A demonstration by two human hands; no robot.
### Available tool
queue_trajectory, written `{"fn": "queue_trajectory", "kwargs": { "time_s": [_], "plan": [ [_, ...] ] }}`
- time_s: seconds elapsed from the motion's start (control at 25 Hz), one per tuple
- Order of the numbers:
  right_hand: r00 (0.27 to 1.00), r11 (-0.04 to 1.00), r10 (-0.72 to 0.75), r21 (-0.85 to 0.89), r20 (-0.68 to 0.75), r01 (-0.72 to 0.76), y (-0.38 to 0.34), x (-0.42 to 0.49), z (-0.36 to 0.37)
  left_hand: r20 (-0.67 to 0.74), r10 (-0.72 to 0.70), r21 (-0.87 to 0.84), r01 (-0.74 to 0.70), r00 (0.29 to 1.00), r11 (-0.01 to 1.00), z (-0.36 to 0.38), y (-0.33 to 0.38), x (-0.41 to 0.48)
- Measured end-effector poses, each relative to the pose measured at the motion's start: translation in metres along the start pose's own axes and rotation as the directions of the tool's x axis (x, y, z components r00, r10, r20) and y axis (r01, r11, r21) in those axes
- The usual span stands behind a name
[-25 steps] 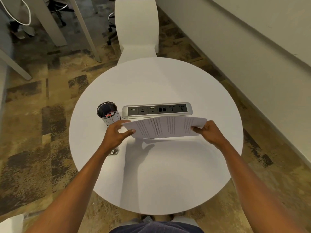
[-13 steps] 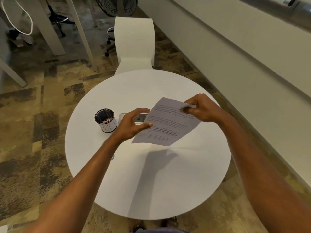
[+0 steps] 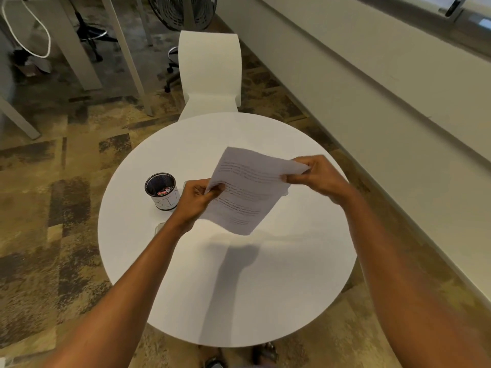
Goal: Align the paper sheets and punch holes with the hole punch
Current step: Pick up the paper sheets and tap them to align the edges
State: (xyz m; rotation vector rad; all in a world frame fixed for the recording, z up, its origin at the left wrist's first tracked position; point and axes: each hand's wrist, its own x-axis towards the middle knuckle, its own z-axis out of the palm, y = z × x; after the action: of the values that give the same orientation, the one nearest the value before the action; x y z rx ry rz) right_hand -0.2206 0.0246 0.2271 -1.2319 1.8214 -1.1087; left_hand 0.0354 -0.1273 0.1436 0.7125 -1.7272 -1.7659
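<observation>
I hold printed paper sheets (image 3: 247, 192) in the air above the round white table (image 3: 239, 282), tilted with one corner pointing down. My left hand (image 3: 196, 200) pinches their left edge. My right hand (image 3: 316, 176) grips the upper right corner. A small part of the metal hole punch (image 3: 159, 227) shows on the table beside my left forearm; the arm hides most of it.
A black mesh cup (image 3: 161, 191) with a white band stands on the table's left side. A white chair (image 3: 210, 73) is at the far edge. A wall (image 3: 385, 107) runs along the right. Desk legs and a fan stand at the back left.
The sheets rose from lying flat just over the table and turned to a tilted, diagonal position. My right hand went up and back; my left hand shifted its hold along the left edge.
</observation>
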Motion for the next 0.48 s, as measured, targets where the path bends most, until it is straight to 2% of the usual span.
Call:
{"fn": "queue_trajectory", "kwargs": {
  "time_s": [0.08,0.16,0.32,0.48],
  "plan": [
    [0.998,0.974,0.056,0.221,-0.002,-0.054,0.025,-0.007,0.019,-0.004,0.005,-0.016,-0.005,1.000,1.000,0.001,-0.003,-0.002],
    [0.995,0.928,0.096,0.362,0.001,-0.090,0.043,-0.011,0.039,-0.014,-0.011,-0.023,0.011,1.000,1.000,0.004,-0.005,-0.002],
    [0.998,0.916,0.062,0.396,0.020,-0.064,0.057,-0.012,0.060,-0.028,-0.039,-0.029,0.039,0.999,0.999,0.006,-0.006,0.000],
    [0.998,0.959,0.064,0.275,0.005,-0.063,0.059,-0.006,0.059,-0.066,-0.054,-0.038,0.051,0.996,0.998,0.001,-0.013,0.004]
  ]
}}
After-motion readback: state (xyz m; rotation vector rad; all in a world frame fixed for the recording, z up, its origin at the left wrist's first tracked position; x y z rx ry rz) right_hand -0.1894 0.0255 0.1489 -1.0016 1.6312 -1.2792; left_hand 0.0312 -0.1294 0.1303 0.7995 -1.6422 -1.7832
